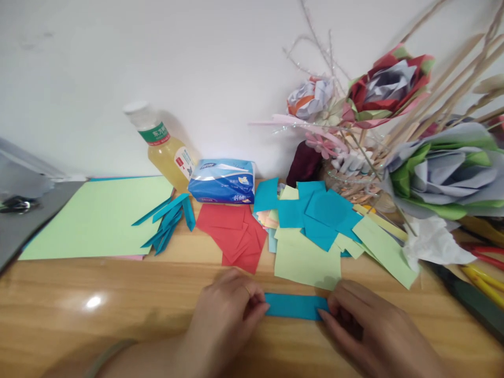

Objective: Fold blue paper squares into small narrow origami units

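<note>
A folded strip of blue paper (294, 306) lies level near the front of the wooden table, stretched between my two hands. My left hand (232, 310) pinches its left end between thumb and fingers, with a ring on one finger. At the right end, my right hand (364, 325) grips the strip the same way. Just beyond the strip lies a light green paper sheet (309, 260). Red paper squares (236, 236) are spread past my left hand. Several blue paper squares (328, 212) overlap behind the green sheet. Folded blue paper pieces (169, 223) sit in a heap farther left.
A stack of light green paper (98, 218) covers the left side. A tilted-looking drink bottle (163, 149) and a blue tissue pack (222, 181) stand by the wall. Paper flowers (457, 173) and sticks crowd the right. Dark-handled scissors or a similar tool (468, 296) lie at the right edge.
</note>
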Available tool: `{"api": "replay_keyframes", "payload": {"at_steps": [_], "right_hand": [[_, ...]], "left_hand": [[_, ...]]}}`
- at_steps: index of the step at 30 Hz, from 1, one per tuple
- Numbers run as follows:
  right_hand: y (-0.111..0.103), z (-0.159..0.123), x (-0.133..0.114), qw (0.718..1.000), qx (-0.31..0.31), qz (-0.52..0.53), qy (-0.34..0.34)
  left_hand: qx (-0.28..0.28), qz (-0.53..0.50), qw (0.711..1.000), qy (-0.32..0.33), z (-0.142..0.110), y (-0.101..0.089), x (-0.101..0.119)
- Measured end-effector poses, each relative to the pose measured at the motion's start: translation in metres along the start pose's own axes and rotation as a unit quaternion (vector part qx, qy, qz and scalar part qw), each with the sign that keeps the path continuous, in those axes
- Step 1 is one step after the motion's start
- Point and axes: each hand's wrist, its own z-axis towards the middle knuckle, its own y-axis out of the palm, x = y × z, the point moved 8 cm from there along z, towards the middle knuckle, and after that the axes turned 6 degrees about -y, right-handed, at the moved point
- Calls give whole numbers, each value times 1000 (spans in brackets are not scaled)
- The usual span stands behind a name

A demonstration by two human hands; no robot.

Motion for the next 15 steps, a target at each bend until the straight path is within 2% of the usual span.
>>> {"api": "replay_keyframes", "payload": {"at_steps": [15], "right_hand": [[2,-2,1,1000,1,10,2]], "left_hand": [[23,3,998,63,-1,-3,7]]}}
